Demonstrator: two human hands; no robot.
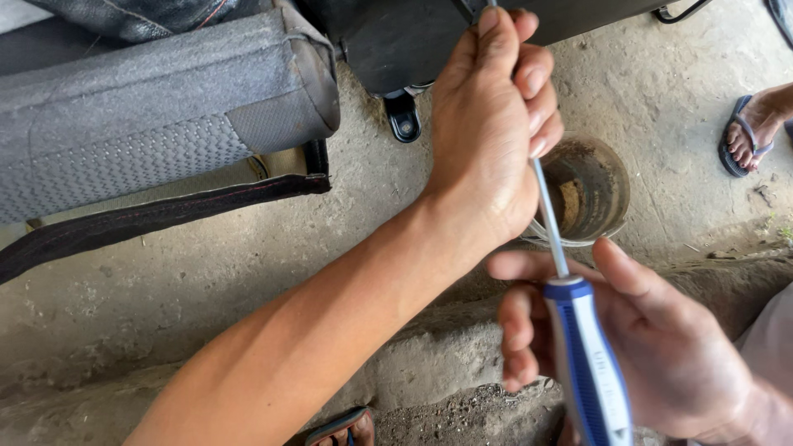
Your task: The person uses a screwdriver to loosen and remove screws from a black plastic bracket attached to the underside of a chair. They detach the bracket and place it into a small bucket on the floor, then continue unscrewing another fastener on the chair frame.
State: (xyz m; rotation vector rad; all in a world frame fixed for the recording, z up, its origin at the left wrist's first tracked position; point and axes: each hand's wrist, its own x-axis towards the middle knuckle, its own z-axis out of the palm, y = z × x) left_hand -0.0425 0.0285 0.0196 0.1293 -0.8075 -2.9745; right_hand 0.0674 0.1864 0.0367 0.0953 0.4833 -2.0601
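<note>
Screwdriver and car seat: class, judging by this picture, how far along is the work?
Done: the grey car seat already lies on the concrete ground. In hand: the right hand grips the blue-handled screwdriver, and the left hand steadies its shaft by the seat's black base. Left: cannot tell, the tip is hidden.

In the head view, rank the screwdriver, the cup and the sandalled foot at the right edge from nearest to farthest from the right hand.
1. screwdriver: in the right hand.
2. cup: on the ground just above it.
3. sandalled foot: far upper right.

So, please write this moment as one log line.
left hand: grips screwdriver shaft | right hand: holds blue handle | screwdriver: toward seat | cup: on ground
</note>
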